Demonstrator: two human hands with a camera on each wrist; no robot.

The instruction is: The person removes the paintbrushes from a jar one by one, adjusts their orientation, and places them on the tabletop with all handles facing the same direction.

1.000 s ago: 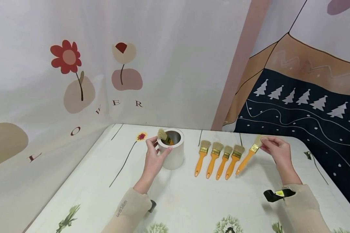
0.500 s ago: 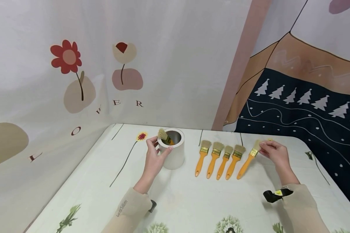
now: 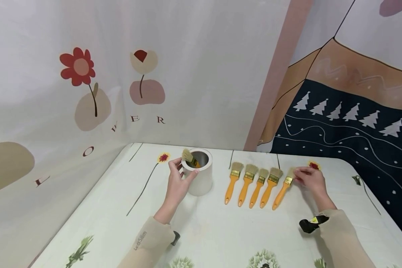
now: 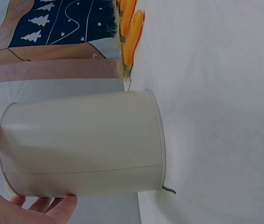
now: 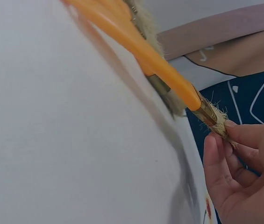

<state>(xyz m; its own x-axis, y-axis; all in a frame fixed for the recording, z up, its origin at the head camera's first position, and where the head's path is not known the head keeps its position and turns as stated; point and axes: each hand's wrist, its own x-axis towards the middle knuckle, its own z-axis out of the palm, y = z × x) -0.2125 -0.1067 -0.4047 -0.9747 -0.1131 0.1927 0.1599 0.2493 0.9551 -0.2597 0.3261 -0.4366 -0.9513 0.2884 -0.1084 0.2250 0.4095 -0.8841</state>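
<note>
My left hand holds a white cylindrical can near its top, thumb on the near side and fingers on the left. Inside the can leans a paintbrush, bristles sticking up over the rim. In the left wrist view the can's smooth wall fills the middle. My right hand pinches another paintbrush by its bristle end, between thumb and fingers. Its orange handle slants over the white table in the right wrist view. This brush lies at the right end of a row of several paintbrushes.
The brushes in the row lie side by side, bristles toward the back and orange handles toward me. A white cloth printed with flowers covers the table. Behind it hangs a printed curtain, with a dark tree-patterned part at the right.
My right hand has come left and slightly down with its paintbrush, bringing it closer to the row. A printed flower behind that hand now shows. The left hand and can stay put.
</note>
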